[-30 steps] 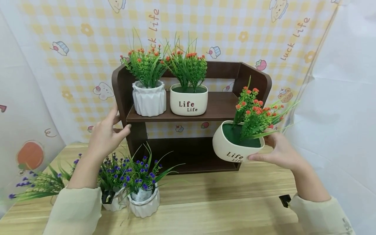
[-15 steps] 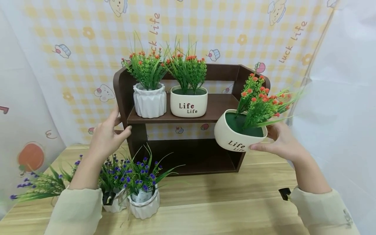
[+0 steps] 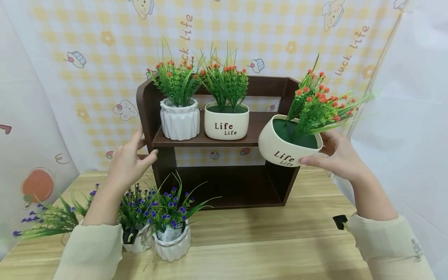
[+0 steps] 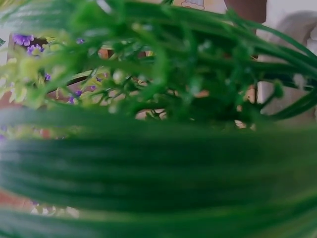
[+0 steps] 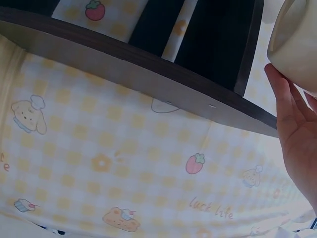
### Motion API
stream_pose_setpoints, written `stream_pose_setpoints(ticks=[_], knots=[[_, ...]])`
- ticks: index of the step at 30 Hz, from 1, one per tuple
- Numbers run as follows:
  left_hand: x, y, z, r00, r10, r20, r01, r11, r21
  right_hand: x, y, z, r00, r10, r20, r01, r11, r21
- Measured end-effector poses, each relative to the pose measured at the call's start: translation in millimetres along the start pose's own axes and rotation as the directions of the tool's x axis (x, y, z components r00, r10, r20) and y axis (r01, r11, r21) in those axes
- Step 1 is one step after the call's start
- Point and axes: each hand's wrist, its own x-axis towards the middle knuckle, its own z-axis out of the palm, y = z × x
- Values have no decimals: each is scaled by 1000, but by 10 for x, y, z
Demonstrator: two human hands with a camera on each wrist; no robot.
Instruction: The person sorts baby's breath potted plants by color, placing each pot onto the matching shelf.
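Note:
My right hand point(image 3: 337, 155) grips a cream oval pot point(image 3: 290, 149) marked "Life", planted with orange flowers and grass. The pot is tilted and raised in front of the right end of the brown two-tier shelf point(image 3: 210, 144); the right wrist view shows fingers point(image 5: 285, 94) against its side. My left hand point(image 3: 129, 161) holds the shelf's left side panel, thumb at the front edge. A white ribbed pot point(image 3: 180, 122) and another cream "Life" pot point(image 3: 226, 122), both orange-flowered, stand upright on the upper tier. Green leaves point(image 4: 158, 168) fill the left wrist view, hiding the left hand there.
Purple-flowered plants in white pots point(image 3: 171, 245) stand on the wooden table point(image 3: 259, 249) at front left, partly under my left forearm. A yellow checked cloth point(image 3: 245, 23) hangs behind the shelf. The lower tier point(image 3: 224, 186) shows bare dark wood.
My right hand has lifted the cream pot upward and slightly right, toward the level of the upper tier. The left hand stays at the shelf's left side.

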Motion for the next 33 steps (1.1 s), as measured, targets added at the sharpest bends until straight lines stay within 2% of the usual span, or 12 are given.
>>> stream_pose_setpoints(ticks=[10, 17, 26, 33], knots=[[5, 19, -2, 1000, -16, 11, 16, 1000, 8, 101, -40, -50, 994, 66, -81, -72, 994, -76], [0, 33, -2, 1000, -22, 5, 22, 1000, 14, 178, -67, -39, 983, 128, -129, -154, 963, -220], [1, 30, -6, 1000, -22, 6, 22, 1000, 4, 321, -130, -10, 972, 196, -127, -223, 939, -263], [2, 34, -1, 1000, -17, 4, 17, 1000, 1, 402, -145, 27, 971, 211, -113, -235, 933, -274]])
